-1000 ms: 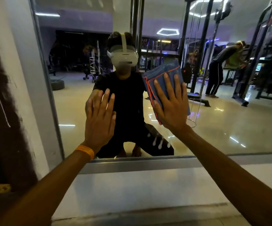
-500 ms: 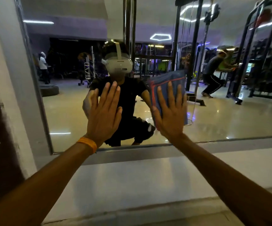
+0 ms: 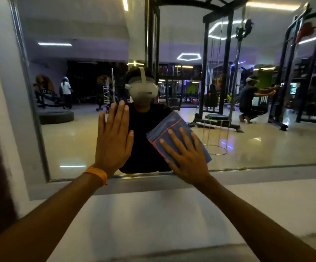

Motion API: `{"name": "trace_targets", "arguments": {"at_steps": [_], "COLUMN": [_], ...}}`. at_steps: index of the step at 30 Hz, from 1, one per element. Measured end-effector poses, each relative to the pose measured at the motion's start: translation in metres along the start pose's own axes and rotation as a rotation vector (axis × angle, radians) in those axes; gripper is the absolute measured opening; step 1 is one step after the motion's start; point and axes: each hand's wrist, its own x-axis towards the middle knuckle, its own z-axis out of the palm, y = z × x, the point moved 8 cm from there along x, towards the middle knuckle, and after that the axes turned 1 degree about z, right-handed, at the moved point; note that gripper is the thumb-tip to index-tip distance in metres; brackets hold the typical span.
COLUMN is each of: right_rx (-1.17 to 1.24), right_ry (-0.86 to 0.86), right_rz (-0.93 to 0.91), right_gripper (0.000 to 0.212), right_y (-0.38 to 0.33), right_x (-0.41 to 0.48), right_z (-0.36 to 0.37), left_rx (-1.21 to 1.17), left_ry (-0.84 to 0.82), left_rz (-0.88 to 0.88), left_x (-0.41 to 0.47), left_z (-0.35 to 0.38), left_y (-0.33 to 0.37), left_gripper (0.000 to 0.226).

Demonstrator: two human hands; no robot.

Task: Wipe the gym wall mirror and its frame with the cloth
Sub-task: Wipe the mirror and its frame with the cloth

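Head view | right grip (image 3: 188, 161) flat atop cloth (image 3: 167, 127) on mirror (image 3: 77, 138) | left grip (image 3: 113, 144) flat, seemingly touching mirror

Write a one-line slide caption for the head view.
Right hand presses folded blue cloth on gym mirror near bottom frame; left hand flat on the mirror.

We count: 1 mirror (image 3: 267, 144), 1 frame (image 3: 134, 178), 1 cloth (image 3: 164, 129). 2 hands: left hand (image 3: 113, 140), right hand (image 3: 187, 159). 1 orange wristband (image 3: 96, 175). Reflected, we get 3 people: headset wearer (image 3: 144, 133), person in white (image 3: 66, 91) near the mirror's left edge, squatting person (image 3: 250, 101) towards its right edge. 1 tyre (image 3: 56, 117), 1 stool (image 3: 216, 133).
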Motion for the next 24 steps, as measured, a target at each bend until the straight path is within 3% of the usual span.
{"name": "trace_targets", "arguments": {"at_steps": [2,6,8,10,13,15,21,24], "right_rx": [-0.054,-0.021,0.027,0.059,0.049,0.013,-0.072,-0.048], "right_ry": [-0.021,0.100,0.117,0.100,0.025,-0.021,-0.116,-0.131], "right_rz": [-0.176,0.108,0.183,0.132,-0.120,-0.279,-0.143,-0.156], "right_gripper": [0.059,0.060,0.061,0.059,0.060,0.060,0.059,0.058], "right_y": [0.014,0.090,0.086,0.051,-0.020,-0.032,0.104,0.079], "right_x": [-0.005,-0.023,-0.033,-0.024,0.004,0.008,-0.089,-0.078], "right_z": [-0.003,-0.026,-0.025,-0.016,0.002,0.006,-0.022,-0.022], "left_rx": [0.013,0.042,0.048,0.066,0.107,0.118,0.079,0.091], "left_ry": [-0.007,-0.039,-0.029,-0.030,-0.023,0.016,0.063,0.054], "left_rz": [-0.004,0.052,0.049,0.050,0.055,0.005,-0.002,-0.022], "left_x": [-0.004,-0.020,-0.022,-0.020,-0.023,-0.030,-0.036,-0.035], "left_z": [0.002,0.006,0.005,0.004,0.006,0.004,0.005,0.010], "left_y": [0.001,0.004,0.003,0.002,-0.003,-0.009,-0.005,-0.008], "left_gripper": [0.066,0.065,0.064,0.064,0.065,0.066,0.066,0.065]}}
